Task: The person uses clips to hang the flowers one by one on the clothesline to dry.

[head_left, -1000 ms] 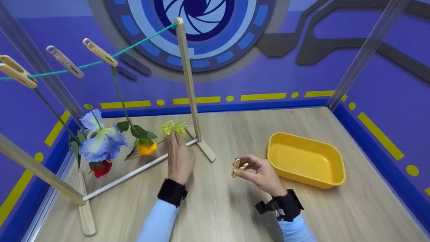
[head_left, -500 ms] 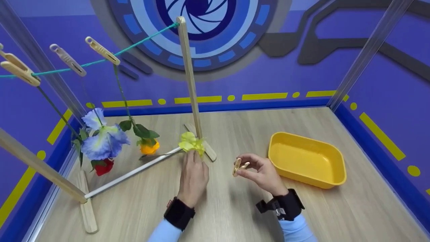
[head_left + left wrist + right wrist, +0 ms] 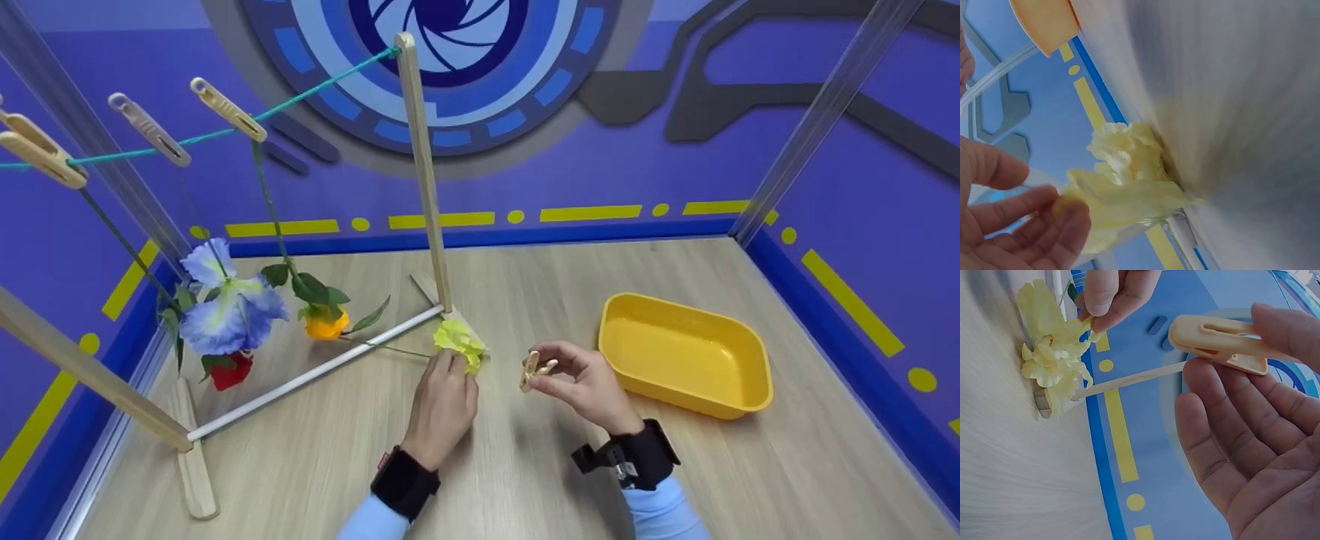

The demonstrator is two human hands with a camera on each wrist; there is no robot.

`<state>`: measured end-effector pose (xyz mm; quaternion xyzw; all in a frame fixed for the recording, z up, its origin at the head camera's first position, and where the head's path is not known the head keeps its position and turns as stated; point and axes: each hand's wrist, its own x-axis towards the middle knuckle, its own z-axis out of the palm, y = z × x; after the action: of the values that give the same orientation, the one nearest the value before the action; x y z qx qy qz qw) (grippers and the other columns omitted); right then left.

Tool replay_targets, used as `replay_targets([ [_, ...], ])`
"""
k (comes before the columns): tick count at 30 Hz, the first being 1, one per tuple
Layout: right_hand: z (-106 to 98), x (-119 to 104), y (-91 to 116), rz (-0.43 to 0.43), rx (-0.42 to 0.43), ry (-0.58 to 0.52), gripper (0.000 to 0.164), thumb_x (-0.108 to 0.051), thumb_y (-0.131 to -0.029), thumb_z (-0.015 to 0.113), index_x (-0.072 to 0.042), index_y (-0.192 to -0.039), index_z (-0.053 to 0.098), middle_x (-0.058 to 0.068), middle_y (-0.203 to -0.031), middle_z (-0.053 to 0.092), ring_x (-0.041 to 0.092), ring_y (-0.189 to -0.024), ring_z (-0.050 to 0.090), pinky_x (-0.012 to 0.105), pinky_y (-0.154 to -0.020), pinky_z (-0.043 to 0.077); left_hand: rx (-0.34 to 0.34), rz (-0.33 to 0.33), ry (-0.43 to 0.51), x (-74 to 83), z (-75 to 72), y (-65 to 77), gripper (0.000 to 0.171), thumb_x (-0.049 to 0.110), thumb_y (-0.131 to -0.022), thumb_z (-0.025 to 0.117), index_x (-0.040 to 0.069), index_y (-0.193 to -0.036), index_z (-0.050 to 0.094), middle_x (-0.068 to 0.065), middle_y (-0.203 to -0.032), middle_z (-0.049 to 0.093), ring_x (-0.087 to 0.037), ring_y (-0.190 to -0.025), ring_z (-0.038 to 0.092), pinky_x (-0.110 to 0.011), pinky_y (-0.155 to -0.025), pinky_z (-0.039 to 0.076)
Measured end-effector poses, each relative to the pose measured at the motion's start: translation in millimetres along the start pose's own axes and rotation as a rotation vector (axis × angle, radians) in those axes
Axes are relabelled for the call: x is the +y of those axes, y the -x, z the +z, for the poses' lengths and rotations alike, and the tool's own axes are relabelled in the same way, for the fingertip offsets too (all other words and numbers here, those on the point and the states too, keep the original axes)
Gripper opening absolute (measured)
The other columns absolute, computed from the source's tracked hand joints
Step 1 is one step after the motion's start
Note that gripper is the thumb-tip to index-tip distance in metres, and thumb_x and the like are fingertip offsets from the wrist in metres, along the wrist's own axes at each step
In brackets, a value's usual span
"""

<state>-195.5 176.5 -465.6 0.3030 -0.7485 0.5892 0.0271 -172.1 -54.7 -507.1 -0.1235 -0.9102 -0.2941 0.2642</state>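
My left hand (image 3: 442,409) pinches the edge of a petal on a yellow artificial flower (image 3: 457,343). The flower lies low by the right foot of the wooden stand, its thin stem trailing left over the white bar. In the right wrist view, thumb and fingertip meet on a petal of the yellow flower (image 3: 1047,349). My right hand (image 3: 589,386), held to the right of the bloom, grips a beige clothespin (image 3: 1219,340) between thumb and fingers. From the left wrist camera, the ruffled petals (image 3: 1129,163) of the flower stand just beyond the left fingertips.
A teal cord (image 3: 322,86) runs from the wooden post (image 3: 421,165), with several clothespins (image 3: 229,110) on it. Below hang a blue flower (image 3: 232,315), an orange flower (image 3: 326,324) and a red flower (image 3: 231,371). A white bar (image 3: 315,375) joins the stand's feet. The yellow tub (image 3: 682,397) stands right.
The left hand has drawn the yellow flower to the right and toward me, from behind the white bar to beside the stand's foot. The right hand holds its clothespin almost still.
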Motion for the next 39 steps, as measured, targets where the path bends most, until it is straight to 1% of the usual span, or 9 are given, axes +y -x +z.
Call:
replay_targets([
  [3, 0, 0, 0, 0.003, -0.003, 0.001, 0.028, 0.002, -0.089, 0.077, 0.006, -0.116, 0.069, 0.017, -0.102, 0.074, 0.01, -0.091, 0.069, 0.024, -0.081, 0.056, 0.007, -0.014, 0.066, -2.7, -2.8, -2.1, 0.012, -0.005, -0.091, 0.067, -0.006, -0.103, 0.07, -0.011, -0.096, 0.063, -0.019, -0.079, 0.06, -0.033, -0.065, 0.053],
  [7, 1, 1, 0, 0.007, -0.002, 0.001, 0.029, 0.002, -0.089, 0.077, 0.006, -0.116, 0.069, 0.018, -0.102, 0.074, 0.01, -0.091, 0.068, 0.023, -0.081, 0.056, 0.069, -0.066, 0.13, -7.8, -8.8, -7.5, 0.012, -0.003, -0.094, 0.065, -0.004, -0.105, 0.069, -0.011, -0.099, 0.061, -0.016, -0.074, 0.059, -0.03, -0.059, 0.052],
  [12, 1, 0, -1, 0.006, 0.003, 0.002, 0.029, 0.003, -0.088, 0.077, 0.007, -0.115, 0.069, 0.018, -0.101, 0.074, 0.009, -0.09, 0.068, 0.023, -0.081, 0.056, 0.107, -0.128, 0.087, -24.3, -14.8, -12.5, 0.012, -0.007, -0.094, 0.062, -0.007, -0.105, 0.066, -0.016, -0.101, 0.059, -0.023, -0.076, 0.062, -0.034, -0.06, 0.053],
  [20, 1, 0, -1, -0.018, -0.008, -0.009, 0.03, 0.004, -0.088, 0.077, 0.01, -0.116, 0.067, 0.02, -0.1, 0.073, 0.011, -0.089, 0.07, 0.022, -0.08, 0.056, -0.068, -0.216, -0.097, -58.3, -18.4, -11.3, 0.021, -0.014, -0.088, 0.061, -0.012, -0.107, 0.071, -0.023, -0.107, 0.065, -0.04, -0.092, 0.066, -0.047, -0.076, 0.058],
  [24, 1, 0, -1, -0.021, -0.012, -0.012, 0.029, 0.005, -0.089, 0.076, 0.009, -0.116, 0.067, 0.019, -0.1, 0.073, 0.01, -0.089, 0.07, 0.023, -0.08, 0.056, -0.187, -0.249, -0.141, -65.7, -24.0, -13.0, 0.022, -0.009, -0.089, 0.064, -0.013, -0.109, 0.072, -0.025, -0.109, 0.066, -0.045, -0.094, 0.065, -0.052, -0.079, 0.057],
  [28, 1, 0, -1, -0.015, -0.011, -0.002, 0.029, 0.004, -0.089, 0.076, 0.007, -0.117, 0.068, 0.019, -0.101, 0.073, 0.009, -0.09, 0.069, 0.023, -0.08, 0.056, -0.27, -0.236, -0.144, -67.1, -27.9, -15.2, 0.017, -0.011, -0.089, 0.06, -0.013, -0.101, 0.071, -0.025, -0.098, 0.066, -0.045, -0.091, 0.064, -0.052, -0.082, 0.055],
  [33, 0, -2, 0, 0.008, -0.003, 0.01, 0.03, 0.002, -0.089, 0.077, 0.008, -0.117, 0.068, 0.019, -0.101, 0.073, 0.009, -0.09, 0.068, 0.023, -0.08, 0.056, -0.286, -0.249, -0.137, -62.2, -27.4, -15.7, 0.013, -0.015, -0.083, 0.061, -0.01, -0.09, 0.07, -0.02, -0.084, 0.059, -0.041, -0.084, 0.062, -0.05, -0.076, 0.054],
  [36, 0, -2, 0, 0.016, -0.001, 0.013, 0.03, 0.002, -0.089, 0.077, 0.009, -0.117, 0.068, 0.019, -0.102, 0.073, 0.01, -0.09, 0.068, 0.024, -0.081, 0.056, -0.259, -0.237, -0.143, -56.3, -25.7, -14.9, 0.013, -0.018, -0.081, 0.061, -0.009, -0.085, 0.069, -0.019, -0.081, 0.057, -0.04, -0.081, 0.061, -0.048, -0.073, 0.055],
  [39, -1, -3, -1, 0.013, 0.003, 0.014, 0.03, 0.002, -0.089, 0.077, 0.008, -0.117, 0.068, 0.019, -0.102, 0.073, 0.01, -0.091, 0.068, 0.023, -0.081, 0.056, -0.212, -0.188, -0.16, -49.3, -23.3, -13.9, 0.016, -0.022, -0.079, 0.058, -0.008, -0.078, 0.068, -0.019, -0.075, 0.057, -0.038, -0.075, 0.061, -0.046, -0.067, 0.055],
])
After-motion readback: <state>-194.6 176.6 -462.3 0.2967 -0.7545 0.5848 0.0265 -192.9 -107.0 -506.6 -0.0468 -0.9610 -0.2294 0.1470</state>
